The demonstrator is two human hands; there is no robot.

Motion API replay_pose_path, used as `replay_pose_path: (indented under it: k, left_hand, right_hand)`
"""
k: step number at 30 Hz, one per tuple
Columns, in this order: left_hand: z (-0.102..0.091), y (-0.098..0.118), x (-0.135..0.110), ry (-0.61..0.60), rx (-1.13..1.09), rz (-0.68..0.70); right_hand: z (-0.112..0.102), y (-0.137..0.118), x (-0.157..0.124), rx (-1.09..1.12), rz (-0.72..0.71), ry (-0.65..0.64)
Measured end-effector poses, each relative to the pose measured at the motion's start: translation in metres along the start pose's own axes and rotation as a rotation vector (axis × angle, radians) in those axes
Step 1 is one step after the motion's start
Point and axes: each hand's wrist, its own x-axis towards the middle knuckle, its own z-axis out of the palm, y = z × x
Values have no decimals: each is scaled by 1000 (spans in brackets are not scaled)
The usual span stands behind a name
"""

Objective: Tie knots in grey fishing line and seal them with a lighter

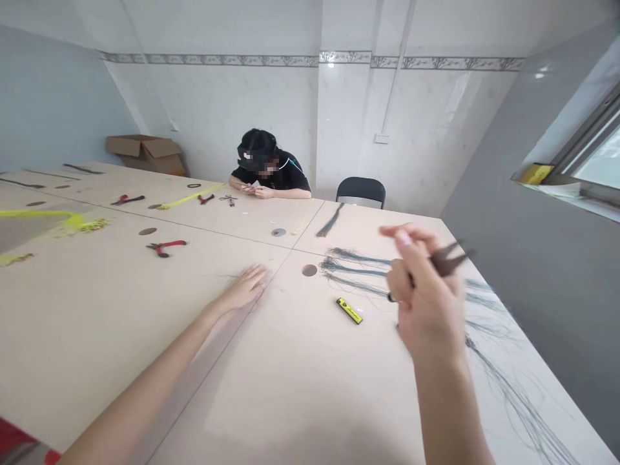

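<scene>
My left hand (245, 289) lies flat on the pale table (232, 381), fingers apart, holding nothing. My right hand (426, 297) is raised above the table and blurred by motion. It grips a small pair of dark snips (448, 259), whose blades point to the right. Below and behind it lie several bundles of fine grey-green strands (356, 268), spread across the table's right side. A yellow-and-black utility knife (349, 310) lies left of my right hand, and neither hand touches it.
A seated co-worker's hands (254, 189) work at the far table edge. Red-handled pliers (166, 247) and yellow fibres (72, 221) lie to the left. The table has round holes (309, 270). A black chair (361, 192) stands beyond it, and a grey wall bounds the right side.
</scene>
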Motion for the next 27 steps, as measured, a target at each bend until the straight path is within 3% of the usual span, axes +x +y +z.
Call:
replay_pose_path:
  k: [2,5,9,10,13,18,22,27]
  left_hand:
    - [-18,17,5,19,-6,-6]
    - [-55,66,12,33,-42,81]
    - [-108,149,7,4,-165,290]
    - [-117,167,5,2,-285,313]
    - [-127,206,2,26,-528,404]
    - [-108,231,18,73,-616,436]
    - [-98,232,30,24,-612,440]
    - [-99,230,32,-64,-554,395]
  right_hand:
    - [3,16,11,67,191,-150]
    - [-4,36,20,32,308,-232]
    - [-21,40,24,-241,258,-311]
    - [-26,39,25,-312,232,-336]
    - [-40,35,31,-497,219,-370]
    - [-60,34,46,-668,240,-399]
    - [-65,38,55,-737,269,-425]
    - [-63,41,56,-777,331,-466]
